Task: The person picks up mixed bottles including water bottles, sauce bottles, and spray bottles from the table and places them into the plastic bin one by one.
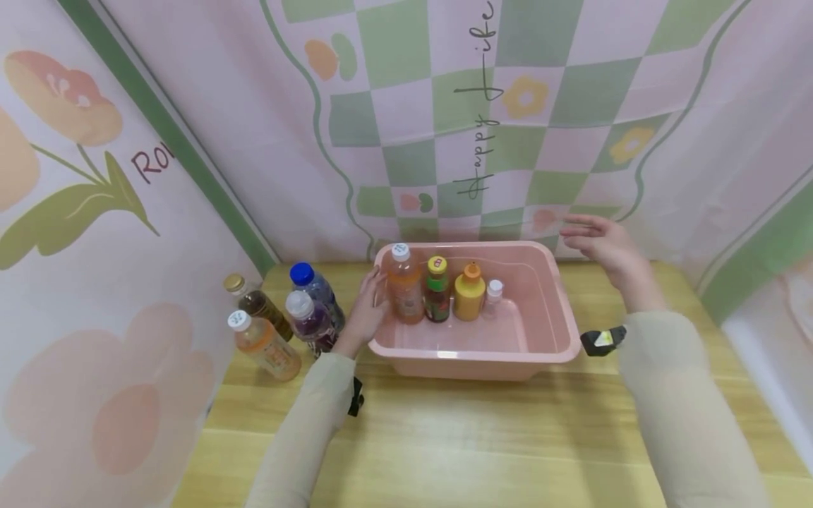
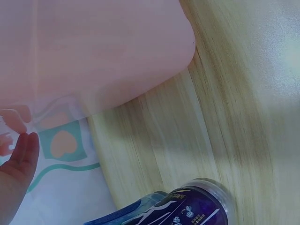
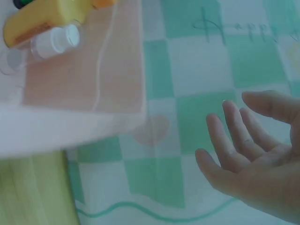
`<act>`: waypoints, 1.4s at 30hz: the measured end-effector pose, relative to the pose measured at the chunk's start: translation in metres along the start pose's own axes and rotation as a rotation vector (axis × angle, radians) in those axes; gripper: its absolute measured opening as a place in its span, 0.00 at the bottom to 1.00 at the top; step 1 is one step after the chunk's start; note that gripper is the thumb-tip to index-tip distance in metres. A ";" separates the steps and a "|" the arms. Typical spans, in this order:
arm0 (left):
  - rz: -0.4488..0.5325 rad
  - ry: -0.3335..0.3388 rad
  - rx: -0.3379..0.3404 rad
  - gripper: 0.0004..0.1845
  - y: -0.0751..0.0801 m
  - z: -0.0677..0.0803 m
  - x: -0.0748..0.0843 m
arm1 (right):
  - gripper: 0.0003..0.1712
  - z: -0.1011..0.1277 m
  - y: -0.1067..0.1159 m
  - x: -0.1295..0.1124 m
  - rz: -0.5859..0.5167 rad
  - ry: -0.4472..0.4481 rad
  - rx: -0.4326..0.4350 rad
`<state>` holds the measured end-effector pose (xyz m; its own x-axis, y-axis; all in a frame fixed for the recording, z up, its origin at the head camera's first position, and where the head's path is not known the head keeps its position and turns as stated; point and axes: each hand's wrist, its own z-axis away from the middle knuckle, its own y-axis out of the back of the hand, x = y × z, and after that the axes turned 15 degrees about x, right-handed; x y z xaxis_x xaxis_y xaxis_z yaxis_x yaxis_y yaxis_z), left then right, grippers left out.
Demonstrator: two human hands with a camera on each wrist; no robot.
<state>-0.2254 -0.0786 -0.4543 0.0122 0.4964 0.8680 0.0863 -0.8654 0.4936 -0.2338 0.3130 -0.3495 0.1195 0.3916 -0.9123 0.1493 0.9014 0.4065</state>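
Resting relaxed left hand (image 1: 367, 310) against pink bin's (image 1: 546, 331) left wall; right hand (image 1: 600, 243) hovering released, far right; risking toppling bottles (image 1: 437, 289) inside if nudged.

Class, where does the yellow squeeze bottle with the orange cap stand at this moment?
In the head view, the yellow squeeze bottle with the orange cap stands inside the pink plastic tub, between the green-labelled bottle and the small clear bottle.

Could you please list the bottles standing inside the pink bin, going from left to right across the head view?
Orange drink bottle with white cap → dark bottle with green label and yellow cap → yellow bottle with orange cap → small clear bottle with white cap.
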 end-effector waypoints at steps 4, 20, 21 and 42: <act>-0.003 0.002 -0.002 0.31 0.000 0.001 -0.001 | 0.18 0.013 0.013 0.010 -0.307 -0.028 0.029; 0.009 0.016 0.001 0.32 0.001 0.002 -0.001 | 0.21 0.065 0.054 0.058 -0.600 -0.094 0.240; 0.009 0.017 0.002 0.31 0.001 0.002 -0.001 | 0.21 0.067 0.056 0.063 -0.598 -0.095 0.243; 0.007 0.010 0.003 0.31 0.001 -0.001 -0.002 | 0.25 0.094 0.090 0.150 -0.098 0.017 0.140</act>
<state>-0.2262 -0.0803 -0.4552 0.0025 0.4894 0.8720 0.0889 -0.8687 0.4873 -0.1097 0.4355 -0.4452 0.0808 0.3071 -0.9482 0.2946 0.9015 0.3170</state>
